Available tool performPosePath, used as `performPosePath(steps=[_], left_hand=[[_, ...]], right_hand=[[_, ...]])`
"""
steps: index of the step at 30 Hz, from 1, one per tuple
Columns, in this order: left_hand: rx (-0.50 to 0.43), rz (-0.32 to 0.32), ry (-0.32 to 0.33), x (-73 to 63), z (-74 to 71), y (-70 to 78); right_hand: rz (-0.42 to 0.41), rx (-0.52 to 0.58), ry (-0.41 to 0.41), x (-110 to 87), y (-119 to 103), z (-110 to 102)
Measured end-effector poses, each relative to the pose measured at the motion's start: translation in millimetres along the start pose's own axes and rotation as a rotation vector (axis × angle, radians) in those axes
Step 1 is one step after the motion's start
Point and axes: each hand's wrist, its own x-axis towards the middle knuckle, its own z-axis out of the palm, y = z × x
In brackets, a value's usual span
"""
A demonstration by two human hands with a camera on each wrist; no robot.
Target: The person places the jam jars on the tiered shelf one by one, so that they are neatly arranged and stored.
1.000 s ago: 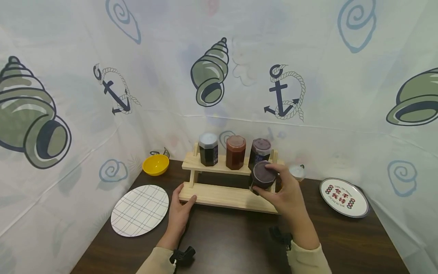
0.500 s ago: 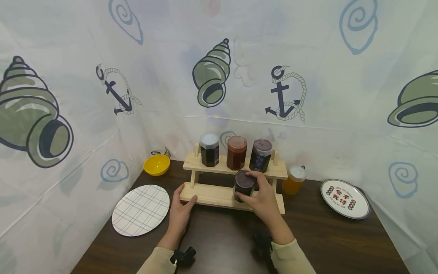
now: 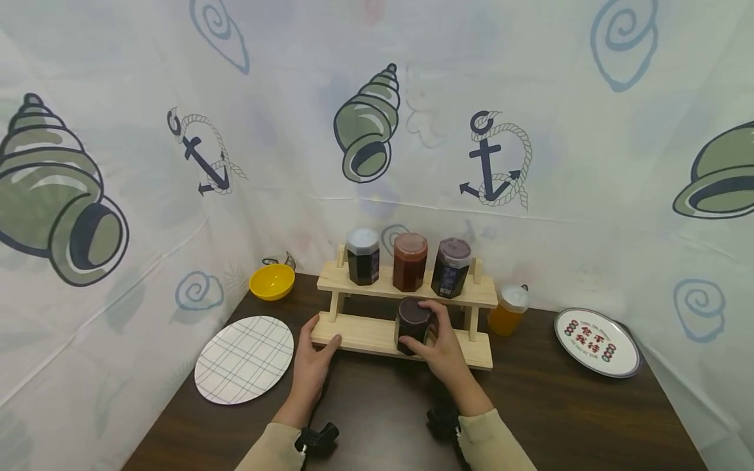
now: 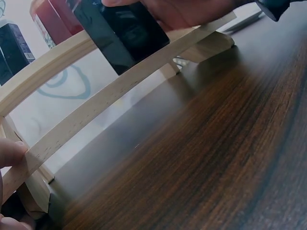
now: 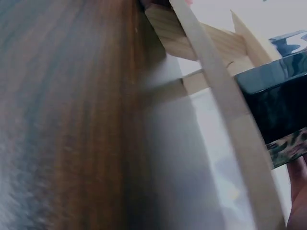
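A dark jar [image 3: 413, 320] with a purple lid stands at the middle of the lower board of a two-tier wooden rack [image 3: 353, 330]. My right hand [image 3: 438, 340] grips it by the side, thumb in front and fingers at the lid's right. In the left wrist view the dark jar [image 4: 129, 38] appears at the board's front edge. My left hand [image 3: 311, 356] holds the rack's lower left end between thumb and fingers. On the upper board stand a dark jar with a pale lid [image 3: 362, 258], a red jar [image 3: 409, 265] and another purple-lidded jar [image 3: 451, 269].
An orange jar [image 3: 506, 311] with a pale lid stands right of the rack. The white plate with red characters [image 3: 597, 343] lies at the far right. On the left are a white checked plate [image 3: 244, 360] and a yellow bowl [image 3: 272, 282]. Patterned cloth walls surround the dark table.
My right hand has carried the dark jar left and down from the rack's right side to the middle of the lower board. My left hand has stayed on the rack.
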Motion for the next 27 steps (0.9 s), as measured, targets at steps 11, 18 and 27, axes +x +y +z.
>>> performPosePath(steps=[11,18,27], left_hand=[[0.01,-0.018,-0.004,-0.7,0.1,0.8],[0.002,-0.01,0.0,-0.7,0.2,1.7],[-0.011,-0.005,0.005,-0.1,1.1,0.8]], right_hand=[[-0.103,0.126,-0.167,0.3,16.3,-12.0],[-0.03,0.069,-0.18,3.0,13.7,-7.4],[0.004,-0.008,-0.156,3.4,10.9,-4.4]])
